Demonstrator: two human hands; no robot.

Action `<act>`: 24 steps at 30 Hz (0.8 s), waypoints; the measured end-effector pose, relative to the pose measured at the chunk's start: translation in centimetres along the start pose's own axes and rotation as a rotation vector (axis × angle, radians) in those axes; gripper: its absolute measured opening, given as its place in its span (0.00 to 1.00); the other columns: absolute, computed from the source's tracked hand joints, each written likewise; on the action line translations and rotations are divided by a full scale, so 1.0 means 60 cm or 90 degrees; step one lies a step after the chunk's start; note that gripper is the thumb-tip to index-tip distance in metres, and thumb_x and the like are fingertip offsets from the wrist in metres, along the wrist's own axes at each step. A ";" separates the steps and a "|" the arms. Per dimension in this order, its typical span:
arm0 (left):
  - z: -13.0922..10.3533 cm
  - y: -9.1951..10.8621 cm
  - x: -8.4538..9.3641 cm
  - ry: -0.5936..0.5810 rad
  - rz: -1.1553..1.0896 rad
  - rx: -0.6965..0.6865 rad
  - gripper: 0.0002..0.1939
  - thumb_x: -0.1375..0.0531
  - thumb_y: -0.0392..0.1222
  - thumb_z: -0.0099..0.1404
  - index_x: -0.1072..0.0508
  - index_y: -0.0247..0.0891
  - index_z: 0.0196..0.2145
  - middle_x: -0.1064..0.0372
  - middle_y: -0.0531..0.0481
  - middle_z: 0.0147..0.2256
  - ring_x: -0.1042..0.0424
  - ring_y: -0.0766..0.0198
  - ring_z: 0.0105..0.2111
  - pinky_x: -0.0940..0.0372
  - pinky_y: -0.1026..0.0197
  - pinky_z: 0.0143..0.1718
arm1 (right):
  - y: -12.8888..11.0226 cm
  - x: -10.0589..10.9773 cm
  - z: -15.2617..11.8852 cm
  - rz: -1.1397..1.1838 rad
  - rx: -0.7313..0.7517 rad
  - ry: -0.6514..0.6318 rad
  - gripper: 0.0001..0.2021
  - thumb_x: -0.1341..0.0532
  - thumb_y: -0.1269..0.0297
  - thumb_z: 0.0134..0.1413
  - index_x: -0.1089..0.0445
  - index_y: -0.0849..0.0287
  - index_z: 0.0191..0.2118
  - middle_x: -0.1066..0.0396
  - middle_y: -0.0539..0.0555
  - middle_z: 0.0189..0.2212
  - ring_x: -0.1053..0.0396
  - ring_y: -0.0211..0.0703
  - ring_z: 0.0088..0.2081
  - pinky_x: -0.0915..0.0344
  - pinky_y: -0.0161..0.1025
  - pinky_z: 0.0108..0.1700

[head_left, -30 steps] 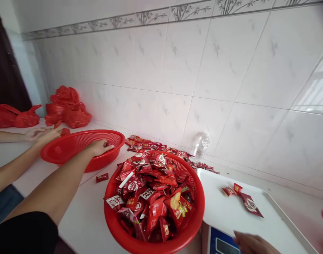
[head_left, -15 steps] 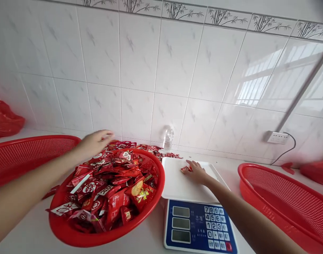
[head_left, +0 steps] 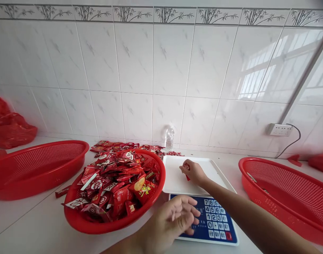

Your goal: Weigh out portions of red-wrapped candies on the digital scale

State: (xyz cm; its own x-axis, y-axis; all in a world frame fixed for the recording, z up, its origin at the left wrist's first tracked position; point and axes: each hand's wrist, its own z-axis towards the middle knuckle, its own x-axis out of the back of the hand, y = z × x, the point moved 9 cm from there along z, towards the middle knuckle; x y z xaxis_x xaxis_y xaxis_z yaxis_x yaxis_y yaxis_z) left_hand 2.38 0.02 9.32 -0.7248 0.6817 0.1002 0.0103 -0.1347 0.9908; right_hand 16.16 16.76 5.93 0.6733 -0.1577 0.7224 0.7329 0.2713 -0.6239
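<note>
My right hand is over the white pan of a digital scale, its fingers closed on a small red snack packet. Only bits of the packet show between the fingers. Palm turned up and fingers loosely bent apart, my left hand hovers empty in front of the scale's blue key panel and hides its displays. To the left stands a red plastic basket, heaped with red snack packets of several designs.
Loose red packets lie along the tiled wall, beside a clear plastic bottle. Another red basket stands at the left, near red plastic bags. At the right, a red basket holds a few small bits. A socket is on the wall.
My left hand has swung from above the heaped basket's far left side to the front of the scale. On the pan, my right hand has closed around the packet it was touching.
</note>
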 end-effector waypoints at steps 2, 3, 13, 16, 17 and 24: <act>0.014 -0.045 -0.009 0.038 -0.212 0.070 0.20 0.42 0.53 0.65 0.32 0.39 0.49 0.32 0.40 0.45 0.30 0.55 0.44 0.34 0.54 0.42 | -0.020 0.006 -0.014 0.065 -0.006 0.024 0.11 0.46 0.56 0.59 0.36 0.57 0.32 0.27 0.52 0.27 0.31 0.40 0.28 0.37 0.35 0.30; 0.020 -0.065 -0.012 0.065 -0.303 0.106 0.20 0.43 0.53 0.65 0.33 0.38 0.49 0.32 0.40 0.45 0.29 0.55 0.43 0.33 0.54 0.42 | -0.034 0.008 -0.023 0.095 -0.002 0.032 0.11 0.47 0.55 0.59 0.37 0.57 0.33 0.27 0.51 0.28 0.31 0.39 0.28 0.37 0.34 0.30; 0.053 -0.077 0.005 0.174 -0.775 0.087 0.24 0.47 0.57 0.67 0.33 0.35 0.50 0.30 0.39 0.45 0.27 0.58 0.42 0.34 0.56 0.47 | -0.192 0.013 -0.115 0.149 0.230 0.053 0.06 0.43 0.61 0.59 0.35 0.56 0.34 0.31 0.50 0.29 0.33 0.38 0.31 0.36 0.34 0.33; 0.046 -0.083 0.021 0.216 -0.892 0.064 0.15 0.49 0.51 0.70 0.31 0.37 0.39 0.28 0.49 0.36 0.26 0.67 0.34 0.32 0.66 0.37 | -0.236 0.000 -0.147 0.064 0.362 0.039 0.04 0.44 0.65 0.60 0.33 0.57 0.36 0.32 0.55 0.36 0.33 0.42 0.37 0.34 0.39 0.40; 0.041 -0.087 0.023 0.229 -0.925 0.063 0.13 0.49 0.48 0.71 0.31 0.37 0.37 0.28 0.51 0.34 0.26 0.70 0.33 0.32 0.69 0.35 | -0.250 -0.007 -0.160 0.035 0.405 0.023 0.05 0.45 0.66 0.60 0.33 0.57 0.38 0.32 0.56 0.38 0.33 0.44 0.40 0.34 0.41 0.43; -0.018 -0.146 -0.004 0.254 -0.931 0.169 0.05 0.43 0.38 0.65 0.29 0.37 0.31 0.31 0.54 0.26 0.28 0.73 0.24 0.37 0.76 0.19 | -0.315 -0.024 -0.246 -0.049 0.578 -0.024 0.21 0.48 0.55 0.63 0.41 0.60 0.57 0.35 0.63 0.52 0.38 0.51 0.54 0.34 0.47 0.52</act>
State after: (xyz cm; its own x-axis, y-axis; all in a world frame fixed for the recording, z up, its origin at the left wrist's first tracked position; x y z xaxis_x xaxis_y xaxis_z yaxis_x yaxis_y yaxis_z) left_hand 1.72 0.28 0.49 -0.3421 -0.1371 -0.9296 -0.7641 0.6164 0.1902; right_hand 2.78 -2.16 12.30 0.6103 -0.1794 0.7716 0.4063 0.9071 -0.1105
